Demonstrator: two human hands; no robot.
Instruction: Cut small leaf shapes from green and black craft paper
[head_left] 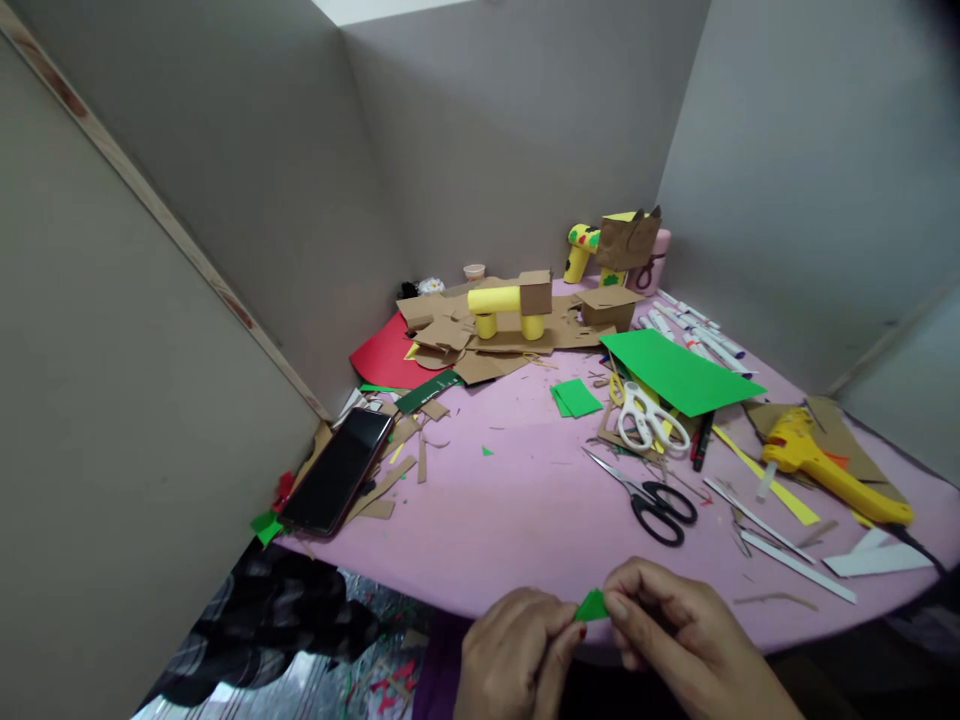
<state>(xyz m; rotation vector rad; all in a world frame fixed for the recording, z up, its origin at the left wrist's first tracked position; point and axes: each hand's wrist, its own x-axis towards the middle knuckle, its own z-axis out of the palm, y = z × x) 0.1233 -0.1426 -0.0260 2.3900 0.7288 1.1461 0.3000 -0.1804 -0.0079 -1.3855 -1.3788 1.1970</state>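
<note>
The left hand (510, 650) and the right hand (679, 635) are pinching a small green paper piece (592, 606) between their narrowed fingers, over the near edge of the pink worktop (480, 520). Black-handled scissors (637, 490) are lying just beyond the right hand's fingers, tips pointing away and leftward. Farther beyond the fingers, overlapping green paper squares (576, 398) are resting, and a yellow tube figure (496, 300) is standing behind them. A yellow glue gun (832, 470) is lying right of the fingers, a smartphone (341, 470) left.
</note>
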